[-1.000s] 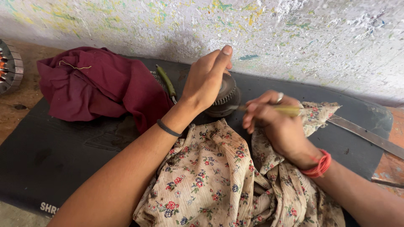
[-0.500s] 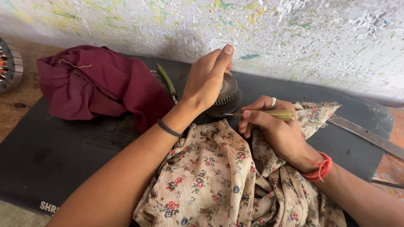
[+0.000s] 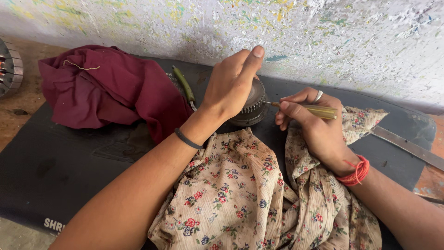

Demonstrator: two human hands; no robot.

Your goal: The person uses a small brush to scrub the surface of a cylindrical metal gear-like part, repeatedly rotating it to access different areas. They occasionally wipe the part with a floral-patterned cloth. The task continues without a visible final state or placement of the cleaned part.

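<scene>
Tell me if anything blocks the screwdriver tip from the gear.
Nothing visible does. The right hand holds the screwdriver with its tip at the rim of the gear; the left hand rests on top, not between.

- We see a beige cloth [image 3: 240, 199] printed with small red and blue flowers.
- We see a plain maroon cloth [image 3: 106, 88] with a pale thread on it.
- The mat [image 3: 69, 162] under them is black, with white lettering at its edge.
- The toothed metal wheel [image 3: 252, 104] is dull grey-brown.
- The tool handle [image 3: 319, 111] is translucent yellow-green; a second handle [image 3: 183, 83] is olive green.
- The wall [image 3: 323, 37] is whitish, flecked yellow and green.
- The left wrist wears a black band [image 3: 186, 138], the right a red thread [image 3: 355, 171].
</scene>
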